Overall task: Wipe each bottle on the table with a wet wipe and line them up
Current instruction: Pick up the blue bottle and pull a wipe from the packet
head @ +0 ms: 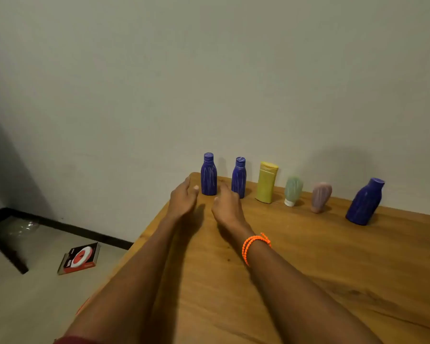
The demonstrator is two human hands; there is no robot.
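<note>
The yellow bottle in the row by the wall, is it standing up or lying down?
Standing upright. The yellow bottle rests on its base on the table, cap on top, between a blue bottle and a green tube.

Two bare forearms, no sleeves near the fingers. Orange cord bracelet [256, 244] looped round right wrist, just behind the hand. Dark red sleeve edge [77, 340] far back on left arm.

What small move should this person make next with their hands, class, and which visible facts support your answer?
Probably bring the left hand to the leftmost blue bottle and nudge it into line. Six bottles already stand in a row along the wall, both hands are empty with relaxed fingers, and no wet wipe is visible. The right hand hovers beside the second blue bottle, so only final straightening seems left.
</note>
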